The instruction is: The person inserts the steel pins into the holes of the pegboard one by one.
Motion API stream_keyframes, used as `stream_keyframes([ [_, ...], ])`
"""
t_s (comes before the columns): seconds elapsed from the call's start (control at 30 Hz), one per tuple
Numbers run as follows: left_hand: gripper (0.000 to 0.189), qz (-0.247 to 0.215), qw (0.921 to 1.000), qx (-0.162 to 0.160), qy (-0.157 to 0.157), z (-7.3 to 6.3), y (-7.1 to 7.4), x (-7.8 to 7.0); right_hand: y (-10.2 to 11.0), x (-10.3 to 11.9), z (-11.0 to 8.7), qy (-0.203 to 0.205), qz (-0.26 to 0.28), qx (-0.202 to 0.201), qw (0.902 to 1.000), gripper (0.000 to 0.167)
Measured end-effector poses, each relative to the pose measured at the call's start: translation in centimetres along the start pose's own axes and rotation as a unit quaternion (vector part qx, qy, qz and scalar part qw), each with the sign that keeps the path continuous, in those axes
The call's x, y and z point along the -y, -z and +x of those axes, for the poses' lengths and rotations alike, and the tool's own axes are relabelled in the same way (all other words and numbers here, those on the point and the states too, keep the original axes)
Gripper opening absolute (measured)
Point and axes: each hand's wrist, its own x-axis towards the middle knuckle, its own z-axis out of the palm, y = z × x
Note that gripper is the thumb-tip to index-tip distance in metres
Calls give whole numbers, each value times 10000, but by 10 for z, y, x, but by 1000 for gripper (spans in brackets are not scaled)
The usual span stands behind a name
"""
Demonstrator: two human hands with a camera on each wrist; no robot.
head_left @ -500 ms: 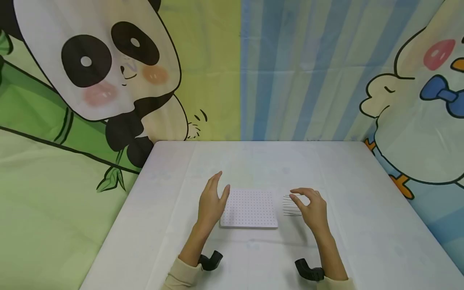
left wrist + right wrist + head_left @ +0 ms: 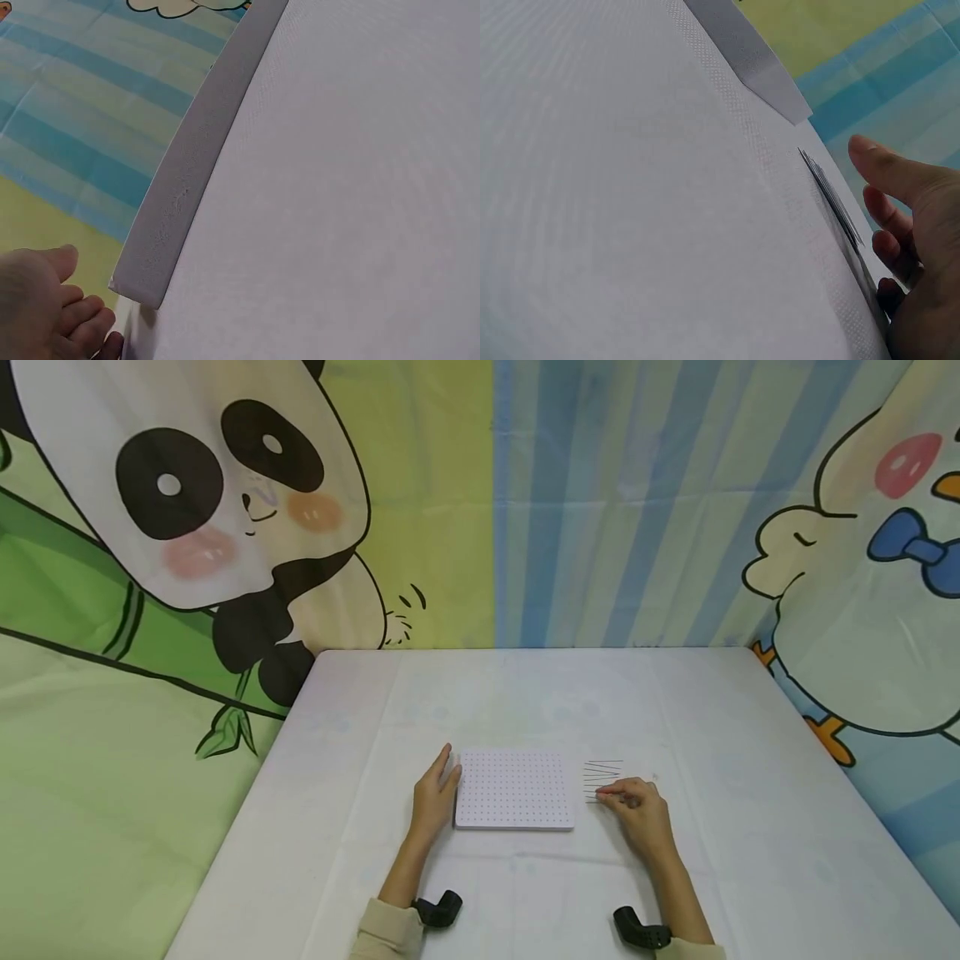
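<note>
A white board point(image 2: 513, 789) with a grid of small holes lies flat on the table. My left hand point(image 2: 433, 797) stands upright along its left side, fingers extended and thumb near the edge. In the left wrist view, that hand point(image 2: 56, 307) is beside a corner of the board's thick side. Several thin dark needle-like rods point(image 2: 602, 768) lie in a rough row right of the board. My right hand point(image 2: 641, 814) is over the near end of the row, thumb and index fingertips close together there. I cannot tell whether a rod is pinched. In the right wrist view, rods point(image 2: 831, 196) lie beside its fingers.
The white-covered table point(image 2: 517, 702) reaches back to a hanging cloth point(image 2: 577, 527) printed with a panda and another cartoon animal. A black wrist-worn device sits on the left point(image 2: 438, 910) and right point(image 2: 641, 931) wrists.
My left hand has come down and nearer, to the board's left edge. The right hand has moved lower and nearer over the rods, its thumb and index tips closing together.
</note>
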Motion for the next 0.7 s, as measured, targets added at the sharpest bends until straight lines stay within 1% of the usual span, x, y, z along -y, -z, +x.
stream_keyframes([
  [0.1,53,-26,9995,311,84,-1,-2,7,-2,-2,0,97,-78,171,9998,9],
  [0.2,51,135,9983,565,-43,-2,-3,11,-4,-3,0,249,-202,210,9993,8],
  [0.27,49,295,9973,659,-161,-2,-4,11,-4,-3,1,373,-281,180,9987,8],
  [0.33,48,510,9958,692,-315,-1,-5,11,-4,-3,2,486,-362,141,9981,9],
  [0.4,47,723,9941,660,-466,-1,-6,10,-4,-4,2,578,-447,110,9973,9],
  [0.5,46,966,9914,611,-641,-1,-7,9,-4,-4,2,614,-508,123,9967,9],
  [0.7,45,1094,9904,552,-646,-4,-9,11,-5,-6,-1,563,-476,184,9971,8],
])
